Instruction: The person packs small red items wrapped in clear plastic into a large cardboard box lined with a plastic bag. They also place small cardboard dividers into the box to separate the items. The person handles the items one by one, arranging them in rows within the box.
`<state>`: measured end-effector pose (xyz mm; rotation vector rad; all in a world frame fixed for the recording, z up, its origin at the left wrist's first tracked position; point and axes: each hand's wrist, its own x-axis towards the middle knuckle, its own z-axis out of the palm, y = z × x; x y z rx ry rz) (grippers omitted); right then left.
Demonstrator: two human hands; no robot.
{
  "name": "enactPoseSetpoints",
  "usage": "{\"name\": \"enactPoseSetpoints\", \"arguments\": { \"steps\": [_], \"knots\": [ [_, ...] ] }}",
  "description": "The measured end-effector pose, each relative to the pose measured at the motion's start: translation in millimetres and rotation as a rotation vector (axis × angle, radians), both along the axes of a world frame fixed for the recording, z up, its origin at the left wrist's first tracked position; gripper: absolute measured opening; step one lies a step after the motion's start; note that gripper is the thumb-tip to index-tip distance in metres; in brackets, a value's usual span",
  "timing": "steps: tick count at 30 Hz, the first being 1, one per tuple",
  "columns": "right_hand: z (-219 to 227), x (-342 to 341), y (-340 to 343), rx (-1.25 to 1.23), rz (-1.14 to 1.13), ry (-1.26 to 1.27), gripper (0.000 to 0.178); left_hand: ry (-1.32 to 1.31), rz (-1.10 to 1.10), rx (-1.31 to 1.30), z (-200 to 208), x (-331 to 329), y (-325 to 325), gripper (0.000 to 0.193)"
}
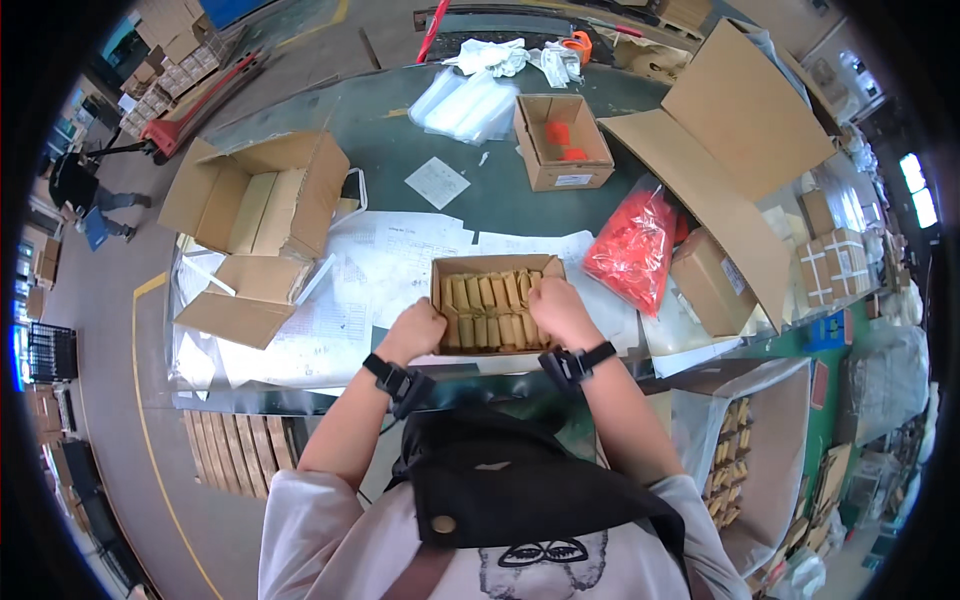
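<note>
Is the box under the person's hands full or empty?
Nearly full. The open cardboard box holds two rows of small tan packets packed side by side, with both hands at its near edge.

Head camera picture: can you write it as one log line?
left hand: on near-left corner of small open cardboard box | right hand: in box, on tan paper-wrapped packets | red plastic bag: right
</note>
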<state>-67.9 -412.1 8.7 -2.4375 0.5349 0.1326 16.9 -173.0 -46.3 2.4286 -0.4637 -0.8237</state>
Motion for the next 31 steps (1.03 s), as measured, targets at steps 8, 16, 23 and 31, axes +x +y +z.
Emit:
{"name": "enactPoseSetpoints", "arguments": {
  "steps": [8, 16, 23, 31],
  "knots": [
    [-25, 31, 33, -0.090, 0.035, 0.217, 0.026, 0.295, 0.433, -0.602, 27, -31, -40, 0.047],
    [-40, 54, 41, -0.232, -0.083, 0.184, 0.062, 0.005, 0.417, -0.109, 11, 20, -69, 0.046],
    [-46, 83, 46, -0.249, -0.149, 0.231, 0.055, -0.218, -0.165, 0.290, 9, 77, -100, 0.048],
    [-101, 68, -5, 0.066, -0.264, -0.173, 0.036, -0.493, -0.480, -0.125, -12, 82, -135, 0.077]
  ]
}}
